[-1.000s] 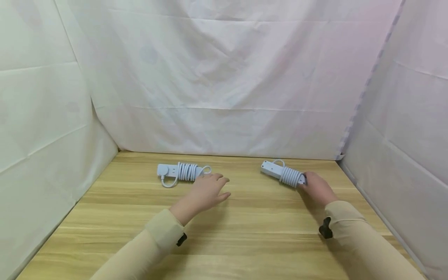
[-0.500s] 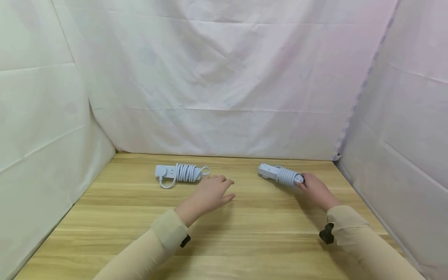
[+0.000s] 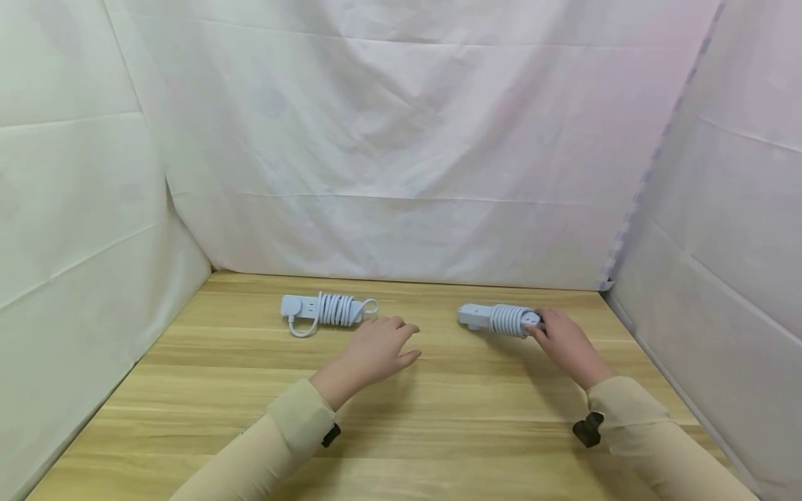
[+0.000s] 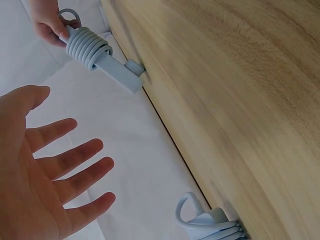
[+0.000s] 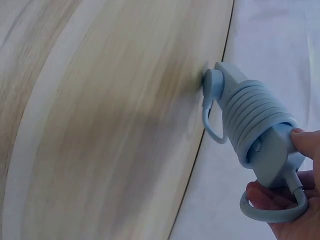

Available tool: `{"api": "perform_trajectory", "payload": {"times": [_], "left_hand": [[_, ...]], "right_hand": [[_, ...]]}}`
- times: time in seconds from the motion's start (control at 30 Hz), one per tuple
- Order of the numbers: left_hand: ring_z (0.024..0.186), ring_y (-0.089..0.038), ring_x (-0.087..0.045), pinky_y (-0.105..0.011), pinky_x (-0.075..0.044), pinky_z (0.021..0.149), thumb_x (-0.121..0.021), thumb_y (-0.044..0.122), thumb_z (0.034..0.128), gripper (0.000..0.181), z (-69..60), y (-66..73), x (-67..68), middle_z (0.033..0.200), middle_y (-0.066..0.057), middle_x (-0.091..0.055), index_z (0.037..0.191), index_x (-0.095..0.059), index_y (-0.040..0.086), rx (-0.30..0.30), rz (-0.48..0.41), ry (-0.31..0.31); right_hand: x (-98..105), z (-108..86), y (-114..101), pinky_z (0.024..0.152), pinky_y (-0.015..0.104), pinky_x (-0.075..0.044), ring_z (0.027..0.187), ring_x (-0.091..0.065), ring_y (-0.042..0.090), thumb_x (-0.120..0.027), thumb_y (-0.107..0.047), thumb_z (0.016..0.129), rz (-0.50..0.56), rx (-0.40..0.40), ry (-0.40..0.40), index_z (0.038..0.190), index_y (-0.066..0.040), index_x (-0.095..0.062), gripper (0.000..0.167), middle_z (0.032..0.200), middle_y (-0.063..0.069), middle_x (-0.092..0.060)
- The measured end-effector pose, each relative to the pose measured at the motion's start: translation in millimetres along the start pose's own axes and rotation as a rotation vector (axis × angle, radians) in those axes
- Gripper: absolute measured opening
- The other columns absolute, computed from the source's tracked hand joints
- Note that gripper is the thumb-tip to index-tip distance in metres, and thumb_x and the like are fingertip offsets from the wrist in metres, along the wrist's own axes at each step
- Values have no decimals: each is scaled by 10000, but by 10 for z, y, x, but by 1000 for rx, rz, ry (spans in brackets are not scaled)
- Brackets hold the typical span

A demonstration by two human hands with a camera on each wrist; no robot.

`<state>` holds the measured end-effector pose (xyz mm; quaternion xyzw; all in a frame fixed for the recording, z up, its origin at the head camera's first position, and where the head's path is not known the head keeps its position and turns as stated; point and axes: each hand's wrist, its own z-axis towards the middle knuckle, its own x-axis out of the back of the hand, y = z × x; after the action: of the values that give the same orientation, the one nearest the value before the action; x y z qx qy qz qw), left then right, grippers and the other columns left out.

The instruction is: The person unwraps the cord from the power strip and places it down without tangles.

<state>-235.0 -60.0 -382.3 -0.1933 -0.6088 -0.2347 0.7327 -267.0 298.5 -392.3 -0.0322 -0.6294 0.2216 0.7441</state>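
Two white power strips, each wrapped in its own coiled cord, are near the back of the wooden table. My right hand (image 3: 567, 344) grips the near end of the right power strip (image 3: 501, 319), thumb on one side and fingers beneath, as the right wrist view shows. That strip's far end, with the plug (image 5: 213, 85) fitted in it, is tilted down close to the tabletop. The left power strip (image 3: 328, 309) lies flat, its plug at the left end and a cord loop at the right. Just in front of that loop hovers my left hand (image 3: 376, 348), fingers spread and holding nothing.
The wooden table (image 3: 426, 431) ends at a white cloth backdrop (image 3: 401, 139) behind both strips. Cloth panels also hang at the left and right sides. A black wrist device (image 3: 587, 430) sits under the right sleeve.
The right hand has turned its power strip, swinging the far end left and toward me and rolling its faces over. The left hand has shifted slightly right; the left strip stays in place.
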Motion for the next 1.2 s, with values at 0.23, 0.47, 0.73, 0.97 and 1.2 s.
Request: {"api": "perform_trajectory", "payload": {"times": [0.23, 0.47, 0.73, 0.97, 1.2], "left_hand": [[1006, -218, -615, -387, -518, 768, -542, 482, 970, 471, -19, 14, 13, 1150, -46, -632, 1294, -609, 147, -1, 2, 14], [1008, -225, -617, -392, -516, 787, -555, 472, 965, 464, -11, 31, 39, 1150, -47, -635, 1286, -614, 143, 8, -38, 26], [1059, -233, -613, -396, -492, 885, -573, 433, 963, 446, -63, 56, -14, 1190, -52, -633, 1286, -612, 128, 18, -208, -6], [1130, -252, -584, -414, -467, 937, -618, 406, 942, 500, -86, 53, -42, 1259, -76, -603, 1340, -562, 109, 33, -265, 16], [1169, -246, -565, -401, -455, 966, -737, 315, 876, 549, -60, 59, -136, 1300, -81, -583, 1342, -545, 97, 11, -286, 108]], "right_hand": [[70, -40, -175, 842, 597, -444, 1021, -561, 456, -566, -175, 986, -58, 36, 19, 1220, 143, -519, 398, 1102, 308, -562], [126, -59, -309, 748, 545, -468, 907, -576, 377, -607, -167, 960, -100, 113, 57, 1220, 122, -545, 394, 1024, 250, -573], [113, -193, -518, 720, 494, -485, 879, -587, 323, -632, -148, 946, -55, 176, 72, 1242, 117, -555, 405, 1022, 200, -584], [119, -296, -721, 688, 419, -489, 869, -588, 265, -651, -149, 942, 4, 227, 104, 1253, 79, -571, 393, 1048, 162, -590], [143, -368, -878, 693, 388, -497, 905, -598, 233, -660, -158, 938, 21, 316, 126, 1265, 47, -576, 394, 1099, 138, -595]]}}
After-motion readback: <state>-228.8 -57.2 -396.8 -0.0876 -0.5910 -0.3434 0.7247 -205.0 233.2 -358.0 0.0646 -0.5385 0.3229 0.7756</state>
